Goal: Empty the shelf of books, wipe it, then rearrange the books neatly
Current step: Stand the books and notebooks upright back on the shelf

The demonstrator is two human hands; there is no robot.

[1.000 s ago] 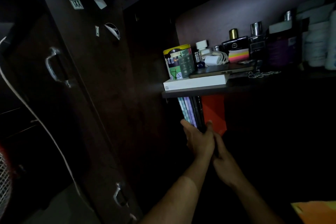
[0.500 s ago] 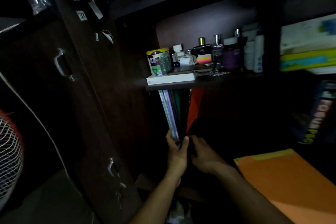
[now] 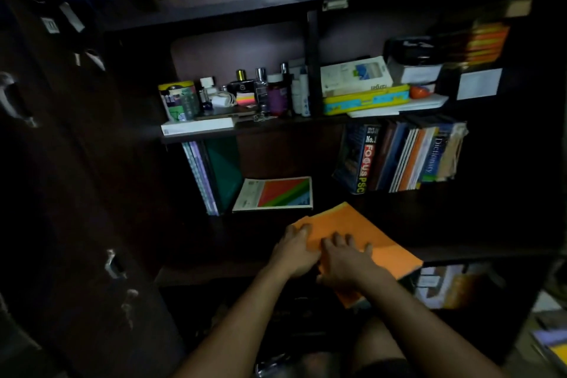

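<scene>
An orange book (image 3: pixel 377 242) lies flat on the front ledge of the dark wooden shelf (image 3: pixel 460 250). My left hand (image 3: pixel 296 250) holds its left edge, fingers on top of the cover. Beside it, my right hand (image 3: pixel 346 262) rests flat on the cover with fingers spread. In the left lower compartment a few thin books (image 3: pixel 204 181) and a green book (image 3: pixel 225 172) stand upright. A book with a red, green and blue cover (image 3: pixel 276 195) lies flat next to them.
The right compartment holds a row of upright books (image 3: pixel 402 156), among them a dictionary. Bottles (image 3: pixel 264 92), a tin (image 3: pixel 179 101) and a white box (image 3: pixel 198 126) crowd the shelf above, with stacked boxes (image 3: pixel 365 92) to their right. A dark cupboard door (image 3: pixel 61 163) stands at left.
Both hands left the upright books and moved down and right onto the orange book. The multicoloured book now lies flat. The view has pulled back and turned right.
</scene>
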